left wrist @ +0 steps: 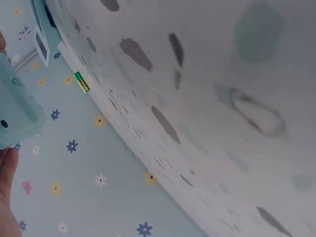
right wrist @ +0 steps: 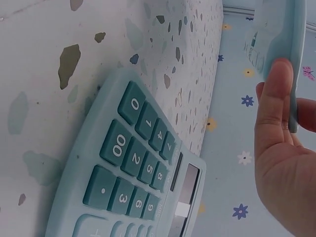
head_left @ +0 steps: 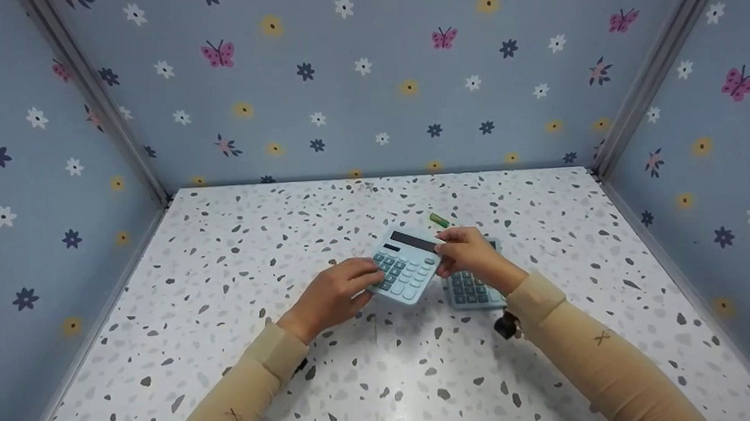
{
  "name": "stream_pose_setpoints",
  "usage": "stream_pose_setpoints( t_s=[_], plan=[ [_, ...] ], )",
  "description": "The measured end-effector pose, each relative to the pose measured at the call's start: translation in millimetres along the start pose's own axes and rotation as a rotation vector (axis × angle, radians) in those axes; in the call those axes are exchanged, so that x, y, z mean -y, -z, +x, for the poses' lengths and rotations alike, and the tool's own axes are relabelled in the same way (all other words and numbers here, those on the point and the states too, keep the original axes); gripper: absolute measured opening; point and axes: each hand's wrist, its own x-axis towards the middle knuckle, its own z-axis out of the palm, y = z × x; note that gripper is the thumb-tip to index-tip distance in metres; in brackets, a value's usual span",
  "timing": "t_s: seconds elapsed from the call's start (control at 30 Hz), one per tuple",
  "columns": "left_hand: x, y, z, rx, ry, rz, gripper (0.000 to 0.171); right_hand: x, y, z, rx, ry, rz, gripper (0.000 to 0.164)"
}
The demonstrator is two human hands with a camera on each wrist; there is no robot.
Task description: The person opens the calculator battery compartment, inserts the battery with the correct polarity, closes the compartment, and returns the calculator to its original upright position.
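A pale blue calculator is held tilted above the table between both hands, its keys and dark display facing up. My left hand grips its left edge, the fingers over the keys. At the upper right edge, my right hand pinches it between thumb and fingers. A second calculator of the same look lies face up on the table under my right hand, which partly covers it in the head view. The held calculator's back shows in the left wrist view.
A small green and gold battery lies on the table beyond the calculators. The speckled white tabletop is enclosed by blue flowered panels at the back and both sides. A small black object shows by the right sleeve.
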Motion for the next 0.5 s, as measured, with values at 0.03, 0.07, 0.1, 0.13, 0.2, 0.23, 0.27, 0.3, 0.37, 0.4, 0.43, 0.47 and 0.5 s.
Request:
stream_pose_setpoints(
  t_s=[0.03,0.07,0.1,0.13,0.2,0.23,0.27,0.3,0.37,0.4,0.43,0.47,0.5],
  plan=[
    [0.3,-0.8,0.5,-0.009,-0.041,0.026,0.038,-0.4,0.3,-0.1,0.004,0.001,-0.002,0.035],
    [0.3,-1.3,0.9,-0.016,-0.079,0.052,0.037,-0.7,0.7,-0.4,0.009,0.003,-0.005,0.035],
    [0.4,-1.9,1.3,-0.021,-0.112,0.077,0.036,-1.0,1.0,-0.7,0.013,0.003,-0.007,0.034],
    [0.3,-2.1,1.8,-0.023,-0.140,0.101,0.034,-1.4,1.4,-0.9,0.015,0.003,-0.006,0.034],
    [0.3,-2.7,2.4,-0.026,-0.182,0.140,0.031,-2.0,1.9,-1.5,0.021,0.005,-0.010,0.033],
    [0.2,-2.9,2.7,-0.027,-0.197,0.154,0.030,-2.3,2.0,-1.7,0.023,0.006,-0.009,0.033],
    [0.3,-3.3,2.7,-0.031,-0.209,0.167,0.030,-2.6,2.1,-1.8,0.023,0.006,-0.008,0.032],
    [0.5,-3.7,2.6,-0.034,-0.218,0.176,0.030,-2.9,2.2,-2.0,0.025,0.008,-0.006,0.032],
    [0.9,-4.4,2.3,-0.044,-0.229,0.188,0.032,-3.5,2.3,-2.2,0.027,0.014,0.002,0.033],
    [1.2,-4.8,2.1,-0.049,-0.232,0.189,0.032,-3.8,2.3,-2.3,0.026,0.016,0.009,0.034],
    [1.4,-5.3,1.8,-0.055,-0.235,0.188,0.033,-3.9,2.4,-2.6,0.027,0.019,0.017,0.035],
    [1.5,-5.6,1.5,-0.059,-0.235,0.186,0.034,-4.0,2.6,-3.0,0.029,0.024,0.023,0.036],
    [1.4,-5.8,1.2,-0.063,-0.235,0.183,0.035,-4.1,2.7,-3.4,0.031,0.029,0.031,0.037]
  ],
)
